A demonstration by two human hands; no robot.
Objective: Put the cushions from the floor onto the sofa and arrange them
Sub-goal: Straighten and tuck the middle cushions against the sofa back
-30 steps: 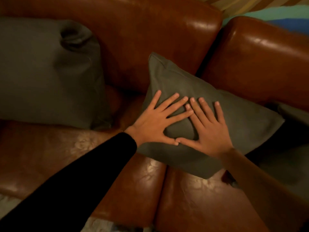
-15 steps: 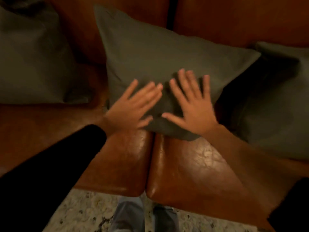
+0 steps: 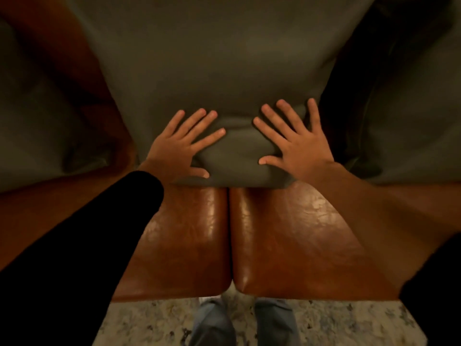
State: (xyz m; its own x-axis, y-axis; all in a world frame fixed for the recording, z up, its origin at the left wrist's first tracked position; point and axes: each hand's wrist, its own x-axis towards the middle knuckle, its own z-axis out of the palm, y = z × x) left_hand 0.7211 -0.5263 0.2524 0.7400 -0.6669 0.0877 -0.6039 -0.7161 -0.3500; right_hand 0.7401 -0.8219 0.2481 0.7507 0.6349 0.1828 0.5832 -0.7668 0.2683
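Both hands lie flat and spread on the lower part of the middle cushion (image 3: 217, 71), gripping nothing. Left hand (image 3: 178, 148) presses near the cushion's lower left corner, fingers fanned up and to the right; a black sleeve (image 3: 82, 240) covers that arm to the wrist. Right hand (image 3: 296, 143) presses near the lower right corner, fingers fanned up and to the left, forearm bare. The hands are apart, and between them the fabric bulges into a soft fold.

Nearest the viewer, a speckled pale floor (image 3: 154, 323) and two trouser legs (image 3: 244, 323) in grey-blue cloth show at the bottom edge. Next comes the sofa (image 3: 287, 240): glossy, creased brown leather, its two rounded seat pads meeting at a dark central seam. The middle cushion stands on the seat across that seam, its lower edge touching both pads; it is matte grey-green woven cloth, roughly square, plump, and leans toward the backrest.

Beyond the hands, a left cushion (image 3: 30, 116) and a right cushion (image 3: 404, 116) of the same dull cloth flank the middle one on the seat. Dim light blurs their outlines, so whether they touch the middle cushion cannot be told.
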